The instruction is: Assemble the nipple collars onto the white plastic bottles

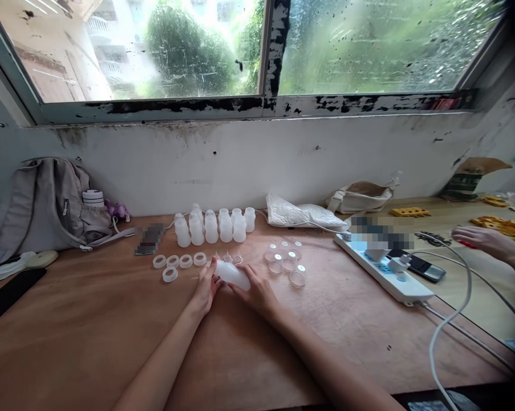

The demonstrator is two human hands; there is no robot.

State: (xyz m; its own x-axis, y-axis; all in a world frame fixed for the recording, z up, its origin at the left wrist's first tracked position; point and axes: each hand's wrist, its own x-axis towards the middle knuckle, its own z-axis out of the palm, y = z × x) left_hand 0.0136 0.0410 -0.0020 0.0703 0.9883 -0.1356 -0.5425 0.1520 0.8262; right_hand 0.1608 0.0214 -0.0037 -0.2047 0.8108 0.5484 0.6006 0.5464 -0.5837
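A frosted white bottle [233,275] lies on its side between my hands, above the middle of the brown table. My left hand [206,288] is closed round its left end. Around its right end curl the fingers of my right hand [255,288]. Behind them, several similar bottles [211,227] stand upright in rows. White rings [186,261] lie to the left of my hands, and small clear teat-like pieces [227,258] sit just behind the held bottle. Clear round caps [297,278] are grouped to the right.
A white power strip [385,271] with cables lies at right, near phones [417,266]. Another person's hand [479,237] is at far right by yellow pieces [503,225]. A plastic package [302,214] and pouch [362,197] lie along the wall; a backpack [47,200] stands left.
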